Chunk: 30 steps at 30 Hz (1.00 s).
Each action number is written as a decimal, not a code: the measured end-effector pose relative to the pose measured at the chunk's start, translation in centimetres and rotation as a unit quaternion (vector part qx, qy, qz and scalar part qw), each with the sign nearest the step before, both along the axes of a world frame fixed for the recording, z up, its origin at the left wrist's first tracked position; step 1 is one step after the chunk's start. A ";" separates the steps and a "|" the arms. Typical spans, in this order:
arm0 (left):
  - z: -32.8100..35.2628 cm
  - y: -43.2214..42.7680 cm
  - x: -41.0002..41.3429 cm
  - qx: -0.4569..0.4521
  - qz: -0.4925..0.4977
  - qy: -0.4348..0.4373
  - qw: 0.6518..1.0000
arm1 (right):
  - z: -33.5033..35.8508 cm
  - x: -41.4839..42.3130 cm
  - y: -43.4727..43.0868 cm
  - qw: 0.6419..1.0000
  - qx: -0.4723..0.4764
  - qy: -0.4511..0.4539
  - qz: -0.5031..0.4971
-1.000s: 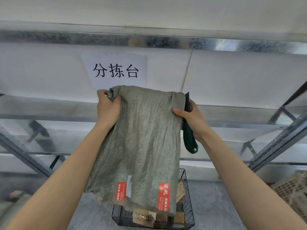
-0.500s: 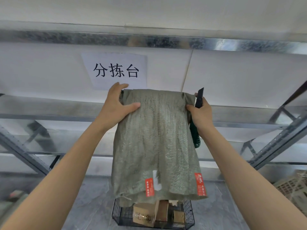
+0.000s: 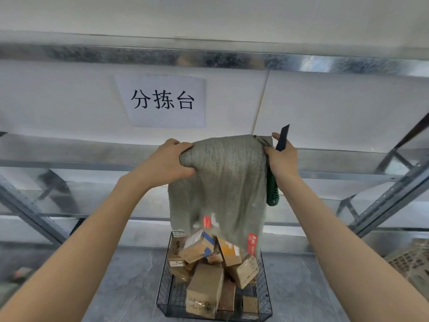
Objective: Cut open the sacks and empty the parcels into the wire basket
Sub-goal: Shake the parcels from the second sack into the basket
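Grey marbled floor [image 3: 120, 287]. Standing on it, mid-frame: black wire basket [image 3: 163, 284], heaped with cardboard parcels [image 3: 204, 289]. At far right, a pale latticed crate [image 3: 411, 263]; at far left, something blurred with a red patch [image 3: 21, 274].

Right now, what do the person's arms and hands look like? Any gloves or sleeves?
No gloves, no sleeves in view. The left hand and right hand are bare, no rings showing. The left forearm and right forearm are bare down to the picture's edge, with no watch or bracelet.
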<state>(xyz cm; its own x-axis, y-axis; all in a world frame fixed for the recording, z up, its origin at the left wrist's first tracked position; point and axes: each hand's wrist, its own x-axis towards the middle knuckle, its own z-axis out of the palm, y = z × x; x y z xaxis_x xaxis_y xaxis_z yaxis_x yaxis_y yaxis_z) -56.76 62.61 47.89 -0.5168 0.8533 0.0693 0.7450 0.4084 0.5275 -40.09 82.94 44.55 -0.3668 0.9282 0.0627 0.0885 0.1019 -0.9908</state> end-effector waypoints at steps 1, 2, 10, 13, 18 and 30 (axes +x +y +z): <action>0.2 -0.1 0.0 0.013 0.003 0.002 1.000 | 0.1 0.2 0.0 1.000 0.019 -0.008 0.013; 0.4 -0.1 -0.1 0.021 0.007 -0.001 1.000 | 0.2 0.3 -0.1 0.999 0.034 -0.012 0.030; 0.2 -0.3 -2.2 -0.026 0.081 -0.088 0.993 | 1.6 1.5 -1.1 0.980 -0.037 -0.074 0.181; 0.2 -0.2 -2.3 -0.048 0.082 -0.099 0.991 | 1.5 1.3 -1.0 0.962 -0.040 -0.103 0.251; 0.3 -0.6 -2.8 -0.045 0.077 -0.156 0.984 | 1.3 1.2 -0.6 0.941 0.006 -0.155 0.300; -0.3 -1.4 -3.7 0.007 0.017 -0.267 0.964 | 0.8 1.6 0.2 0.975 0.043 -0.141 0.168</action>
<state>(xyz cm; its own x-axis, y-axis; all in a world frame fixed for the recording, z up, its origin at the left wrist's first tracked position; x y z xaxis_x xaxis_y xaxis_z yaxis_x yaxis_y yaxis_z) -60.46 61.25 47.56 -0.5093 0.8363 -0.2031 0.3527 0.4182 0.8371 -38.53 83.15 45.39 -0.6634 0.7482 -0.0122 0.3036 0.2541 -0.9183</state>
